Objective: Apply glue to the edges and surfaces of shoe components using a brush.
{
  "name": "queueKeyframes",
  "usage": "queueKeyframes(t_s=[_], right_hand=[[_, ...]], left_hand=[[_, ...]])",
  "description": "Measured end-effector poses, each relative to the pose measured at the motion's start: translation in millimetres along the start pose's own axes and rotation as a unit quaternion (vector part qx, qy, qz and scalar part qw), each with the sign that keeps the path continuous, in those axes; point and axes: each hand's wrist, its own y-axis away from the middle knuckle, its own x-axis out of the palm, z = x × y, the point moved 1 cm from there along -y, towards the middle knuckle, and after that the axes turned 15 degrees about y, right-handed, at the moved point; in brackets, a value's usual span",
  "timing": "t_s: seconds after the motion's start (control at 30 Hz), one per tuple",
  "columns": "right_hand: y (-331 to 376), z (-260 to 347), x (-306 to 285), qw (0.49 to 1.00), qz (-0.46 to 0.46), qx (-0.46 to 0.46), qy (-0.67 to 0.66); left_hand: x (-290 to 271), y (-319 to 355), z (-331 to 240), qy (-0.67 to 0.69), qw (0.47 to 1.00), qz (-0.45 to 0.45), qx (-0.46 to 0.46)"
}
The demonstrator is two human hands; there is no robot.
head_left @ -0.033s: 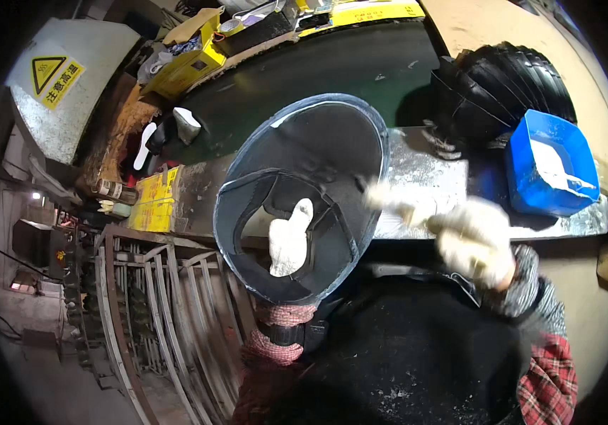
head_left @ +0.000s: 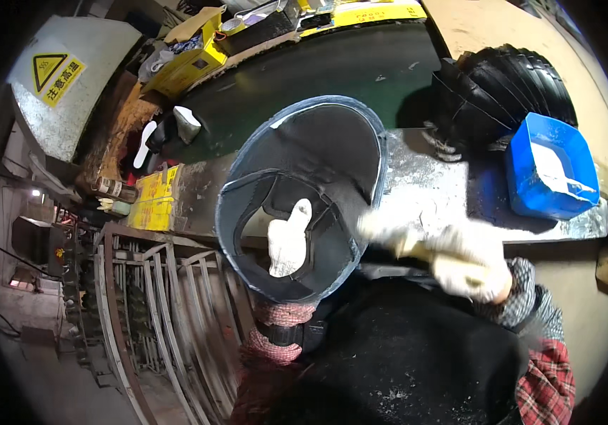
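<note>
Dark grey hollow shell (head_left: 311, 166), oval at the mouth and edged in a paler blue-grey band, sits at the centre, its opening turned up toward the viewer, over the near edge of a workbench. Inside it shows the left hand (head_left: 288, 244), in a white glove, one digit pointing toward the far side; whether it pinches the shell's wall cannot be told. A checked red-and-white cuff with a black strap (head_left: 282, 333) lies just below the near rim. At the right, the right hand (head_left: 470, 262), also in a pale glove, has its fingers curled around a pale tool (head_left: 410, 244), blurred, whose tip is at or just beside the shell's right rim; contact is too smeared to tell. Beneath both arms is a black apron (head_left: 417, 354) with whitish specks. Beyond the right hand runs a worn metal strip (head_left: 428, 184), and on its right end stands a blue container (head_left: 555, 202) with white material inside. Just beyond the container rests a stack of ribbed black pieces (head_left: 509, 88). A dark green surface (head_left: 318, 78) stretches across the far side. Left of the shell are yellow cardboard (head_left: 155, 202) and, nearer and lower, a metal rack (head_left: 169, 304). At the far left stands a grey metal hood (head_left: 81, 64) bearing a yellow warning label (head_left: 56, 78).
</note>
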Motion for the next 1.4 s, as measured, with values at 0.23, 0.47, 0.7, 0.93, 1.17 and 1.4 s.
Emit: queueKeyframes(t_s=[0.23,0.47,0.7,0.93,1.17,1.4], right_hand=[[-28,-5,-15,0.947,-0.236,0.173,-0.129],[-67,50,21,0.981,0.06,-0.176,0.046],[-72,-1,6,0.982,-0.18,-0.002,0.064],[-9,-32,0,0.979,-0.091,0.172,0.059],[-5,-55,12,0.94,-0.089,0.328,-0.03],[-12,-52,12,0.956,-0.078,0.282,0.017]], left_hand=[[14,1,-16,-0.295,0.927,0.119,0.198],[106,5,-25,0.433,0.849,-0.06,0.296],[30,9,-30,0.288,0.947,0.024,-0.139],[-47,-32,-24,0.336,0.871,-0.134,-0.333],[-129,-203,45,-0.27,0.953,-0.096,-0.1],[-143,-151,22,0.436,0.883,-0.11,-0.136]])
